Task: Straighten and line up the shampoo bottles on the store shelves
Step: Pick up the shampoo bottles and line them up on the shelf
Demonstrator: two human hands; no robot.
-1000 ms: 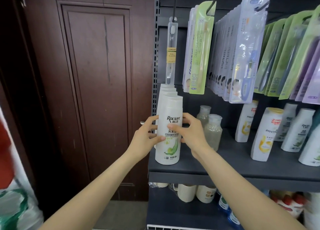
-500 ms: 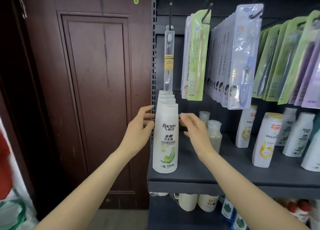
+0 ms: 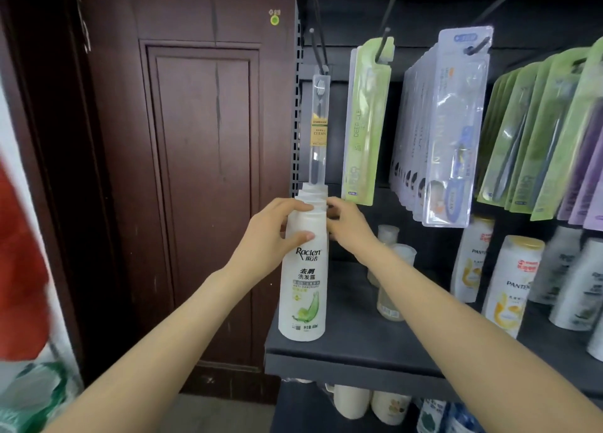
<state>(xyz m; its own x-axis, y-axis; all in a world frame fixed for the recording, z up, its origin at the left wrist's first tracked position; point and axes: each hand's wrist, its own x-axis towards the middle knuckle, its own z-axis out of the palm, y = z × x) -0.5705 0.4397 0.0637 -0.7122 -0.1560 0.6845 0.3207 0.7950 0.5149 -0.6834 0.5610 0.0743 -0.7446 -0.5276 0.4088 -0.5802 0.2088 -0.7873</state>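
Note:
A row of white Raclen shampoo bottles stands upright at the left end of the dark shelf [image 3: 352, 357], one behind another; the front bottle [image 3: 305, 289] has a green label. My left hand [image 3: 274, 236] grips the front bottle's upper part, thumb on its front and fingers over the cap. My right hand [image 3: 349, 223] reaches past the right side of the caps and touches the bottles behind; its fingertips are hidden. White Pantene bottles [image 3: 510, 279] stand unevenly further right.
Two clear bottles [image 3: 391, 289] stand behind my right forearm. Packs of toothbrushes [image 3: 453, 129] hang from hooks above the shelf. A dark wooden door [image 3: 202, 171] is to the left. Cups and bottles sit on the lower shelf [image 3: 359, 406].
Both hands let go of the bottle's middle, opened, then rose to its top; the left now grips near the cap and the right reaches behind. The view tilted downward.

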